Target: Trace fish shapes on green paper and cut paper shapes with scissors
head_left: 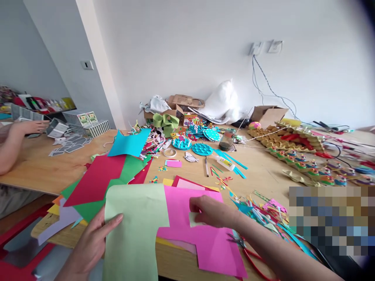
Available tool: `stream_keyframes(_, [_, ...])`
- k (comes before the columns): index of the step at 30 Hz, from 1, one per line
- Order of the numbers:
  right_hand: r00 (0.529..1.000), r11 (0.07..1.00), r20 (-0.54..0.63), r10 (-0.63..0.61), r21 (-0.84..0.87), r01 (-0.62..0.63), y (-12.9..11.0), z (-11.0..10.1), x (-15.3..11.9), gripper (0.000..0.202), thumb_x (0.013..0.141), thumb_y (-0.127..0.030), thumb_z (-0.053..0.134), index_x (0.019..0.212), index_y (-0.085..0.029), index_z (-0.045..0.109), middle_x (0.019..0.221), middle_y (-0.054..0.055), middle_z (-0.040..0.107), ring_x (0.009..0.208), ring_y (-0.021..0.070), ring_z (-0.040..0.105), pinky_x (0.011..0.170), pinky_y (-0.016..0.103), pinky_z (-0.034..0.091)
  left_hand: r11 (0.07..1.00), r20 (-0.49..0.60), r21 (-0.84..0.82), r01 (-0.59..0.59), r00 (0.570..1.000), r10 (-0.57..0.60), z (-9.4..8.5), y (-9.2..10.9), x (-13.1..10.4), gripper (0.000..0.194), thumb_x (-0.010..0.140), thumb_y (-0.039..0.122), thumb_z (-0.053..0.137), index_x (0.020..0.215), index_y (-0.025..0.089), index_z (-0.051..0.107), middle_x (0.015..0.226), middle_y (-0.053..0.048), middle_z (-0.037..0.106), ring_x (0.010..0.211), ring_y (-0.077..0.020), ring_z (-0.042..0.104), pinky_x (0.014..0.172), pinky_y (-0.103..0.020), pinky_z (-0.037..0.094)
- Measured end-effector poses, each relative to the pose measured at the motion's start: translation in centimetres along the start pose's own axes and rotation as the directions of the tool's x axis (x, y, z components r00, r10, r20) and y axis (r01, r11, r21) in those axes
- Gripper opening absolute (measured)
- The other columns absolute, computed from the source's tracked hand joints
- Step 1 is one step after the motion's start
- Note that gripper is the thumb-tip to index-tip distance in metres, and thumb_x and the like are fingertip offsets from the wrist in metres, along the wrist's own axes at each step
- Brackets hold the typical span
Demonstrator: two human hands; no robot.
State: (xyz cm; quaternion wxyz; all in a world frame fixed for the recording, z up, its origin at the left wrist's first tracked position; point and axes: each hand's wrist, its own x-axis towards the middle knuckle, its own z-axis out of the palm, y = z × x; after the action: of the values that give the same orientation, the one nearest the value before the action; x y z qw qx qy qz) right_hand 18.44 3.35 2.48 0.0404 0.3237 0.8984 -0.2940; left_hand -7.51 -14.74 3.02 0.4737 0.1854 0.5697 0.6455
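Note:
My left hand (95,238) grips the left edge of a light green paper sheet (133,230), its thumb lying on the front. A piece is cut out of the sheet's lower right side. My right hand (211,210) is closed, with a small pale green paper piece (193,220) pinched between its fingers. Under that hand lies a pink paper sheet (178,203) with cut-out edges. Red-handled scissors (241,242) rest beneath my right forearm, partly hidden by it.
Coloured paper (96,179) is piled at left. Paper scraps (263,218) lie at right, egg cartons (295,144) beyond. A glue bottle (225,163), a tape roll (169,153) and a jar (226,141) stand or lie mid-table. Another person's hand (32,127) is at far left near stacked cards (88,124).

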Motion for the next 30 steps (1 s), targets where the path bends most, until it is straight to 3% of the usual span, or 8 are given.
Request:
stream_keyframes(3, [0.951,0.884,-0.267,0.157,0.468,-0.015,1.0,-2.8,2.5,0.029,0.063,-0.003,0.067,0.087,-0.018,0.066,0.061,-0.005,0.055,0.055,0.0087,0.047,0.051,0.020,0.034,1.000,0.000,-0.015,0.022,1.000,-0.022,-0.5,0.2,0.0,0.087,0.062,0.034,0.081,0.139,0.027,0.043,0.115,-0.008,0.068,0.104,-0.0345,0.064,0.083,-0.039,0.056])
stream_keyframes(5, [0.908,0.830,-0.338,0.249,0.558,-0.020,2.0,-4.7,4.7,0.018,0.070,-0.007,0.066,0.085,-0.016,0.063,0.058,-0.006,0.051,0.051,0.0077,0.046,0.047,0.019,0.034,0.999,-0.003,-0.016,0.043,0.999,-0.043,-1.2,0.2,0.1,0.089,0.061,0.033,0.082,0.140,0.028,0.042,0.114,-0.008,0.069,0.104,-0.0348,0.064,0.083,-0.040,0.056])
stream_keyframes(9, [0.838,0.717,-0.350,0.419,0.693,-0.070,4.0,-6.3,9.3,0.006,0.084,-0.015,0.061,0.089,-0.013,0.059,0.063,-0.002,0.056,0.049,0.0075,0.050,0.046,0.020,0.043,0.999,-0.043,0.011,0.041,0.998,-0.041,-2.8,0.3,0.3,0.091,0.056,0.033,0.084,0.138,0.027,0.045,0.112,-0.008,0.070,0.107,-0.0361,0.062,0.083,-0.040,0.056])
stream_keyframes(13, [0.822,0.640,-0.294,0.488,0.761,-0.108,4.5,-5.5,13.3,0.030,0.091,-0.031,0.056,0.116,-0.014,0.056,0.111,0.008,0.061,0.092,0.0184,0.062,0.077,0.037,0.054,0.999,-0.087,0.035,0.000,0.996,0.003,-3.1,0.4,-0.1,0.085,0.054,0.034,0.085,0.132,0.026,0.052,0.106,-0.007,0.071,0.111,-0.0364,0.060,0.082,-0.039,0.056])
stream_keyframes(17, [0.802,0.652,-0.322,0.503,0.751,-0.108,4.0,-4.6,15.1,0.034,0.091,-0.031,0.057,0.120,-0.015,0.055,0.120,0.010,0.058,0.101,0.0217,0.060,0.084,0.042,0.052,0.999,-0.077,0.007,-0.035,0.996,0.036,-2.1,0.7,-1.0,0.079,0.061,0.037,0.081,0.133,0.027,0.051,0.110,-0.007,0.070,0.110,-0.0357,0.060,0.085,-0.041,0.055])
stream_keyframes(22, [0.826,0.713,-0.374,0.421,0.699,-0.046,3.1,-4.7,13.0,0.039,0.087,-0.030,0.060,0.121,-0.013,0.049,0.122,0.017,0.057,0.110,0.0265,0.056,0.085,0.036,0.048,0.998,-0.036,0.034,-0.045,0.998,0.047,-1.3,0.9,-1.5,0.077,0.064,0.038,0.079,0.134,0.027,0.049,0.112,-0.008,0.069,0.110,-0.0346,0.060,0.088,-0.041,0.052])
stream_keyframes(27, [0.974,0.659,-0.057,0.219,0.745,-0.105,0.5,-3.8,7.2,0.057,0.086,-0.065,0.044,0.092,-0.011,0.064,0.081,0.014,0.071,0.070,0.0213,0.068,0.065,0.033,0.055,0.990,0.067,0.082,-0.115,0.992,0.110,-0.1,0.5,-1.1,0.075,0.067,0.035,0.077,0.136,0.025,0.047,0.116,-0.010,0.067,0.119,-0.0336,0.054,0.098,-0.041,0.046])
stream_keyframes(30, [0.996,0.575,0.073,-0.059,0.818,-0.026,-0.6,-3.0,4.1,0.060,0.081,-0.068,0.050,0.103,-0.014,0.062,0.085,0.010,0.071,0.071,0.0179,0.068,0.065,0.030,0.055,0.987,0.187,0.086,-0.136,0.975,0.118,1.6,0.1,-0.9,0.071,0.070,0.035,0.074,0.135,0.023,0.049,0.117,-0.010,0.067,0.119,-0.0342,0.054,0.093,-0.040,0.049])
